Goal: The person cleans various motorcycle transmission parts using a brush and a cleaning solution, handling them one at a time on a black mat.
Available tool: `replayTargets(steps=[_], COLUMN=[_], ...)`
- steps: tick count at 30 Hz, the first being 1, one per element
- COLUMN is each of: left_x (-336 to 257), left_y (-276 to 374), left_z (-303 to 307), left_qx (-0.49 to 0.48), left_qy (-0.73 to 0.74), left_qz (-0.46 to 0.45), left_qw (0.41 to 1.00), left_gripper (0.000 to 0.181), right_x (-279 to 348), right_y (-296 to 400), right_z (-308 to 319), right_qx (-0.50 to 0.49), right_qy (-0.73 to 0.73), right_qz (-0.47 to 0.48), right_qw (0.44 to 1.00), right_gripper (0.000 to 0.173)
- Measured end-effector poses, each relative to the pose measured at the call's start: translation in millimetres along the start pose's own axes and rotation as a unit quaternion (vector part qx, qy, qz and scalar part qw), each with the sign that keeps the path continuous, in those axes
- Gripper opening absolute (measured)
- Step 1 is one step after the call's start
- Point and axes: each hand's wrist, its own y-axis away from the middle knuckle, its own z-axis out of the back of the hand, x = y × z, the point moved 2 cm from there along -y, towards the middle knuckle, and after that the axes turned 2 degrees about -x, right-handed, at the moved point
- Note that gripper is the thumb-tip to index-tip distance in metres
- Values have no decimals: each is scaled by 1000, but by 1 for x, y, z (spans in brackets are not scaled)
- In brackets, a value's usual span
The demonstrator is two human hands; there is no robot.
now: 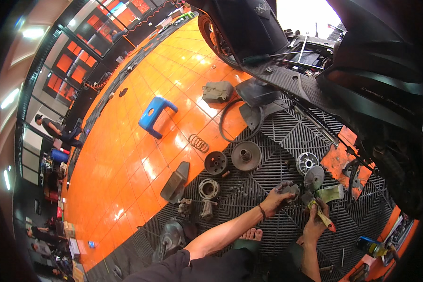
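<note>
My left hand (277, 198) is closed around a small grimy metal part (292, 191). Just right of it, my right hand (315, 219) grips a paintbrush (320, 215) with a yellowish, red-tipped handle, its dark bristles close to that part. Beyond my hands a metal pulley disc (314, 178) leans near a finned pulley face (307, 163). A pale green cloth or container (330, 193), which I cannot tell, lies beside the brush. Left of these, a round clutch pulley (246, 156) and a perforated clutch bell (215, 163) rest on the black slatted mat (268, 229).
A scooter (303, 84) stands at the upper right. A drive belt (222, 123), a coil spring (198, 143), a blue stool (155, 114) and removed covers (176, 183) lie leftward. A spray can (370, 245) is at the lower right. Several people are far off at the left.
</note>
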Motion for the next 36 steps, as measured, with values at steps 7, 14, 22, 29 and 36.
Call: replayTargets(steps=[7,14,22,29,36], left_x=[-2,6,17,12,39], left_y=[6,1,-8,4,9], left_z=[2,23,32,24,25], left_qx=[-2,-22,35,63,165], left_qy=[-94,-204,-160,-23,-40], left_qz=[-37,-15,-10,58,103], left_qw=[995,979,986,996,980], left_gripper=[42,37,31,30,35], right_x=[18,-5,-2,-14,-21], right_y=[2,0,-14,-10,-10], right_z=[-19,-7,-7,-10,-8], right_qx=[139,189,144,83,154], right_qy=[224,242,196,84,118], right_qz=[198,205,181,-6,49], right_qw=[944,929,953,993,980], right_gripper=[29,39,29,23,22])
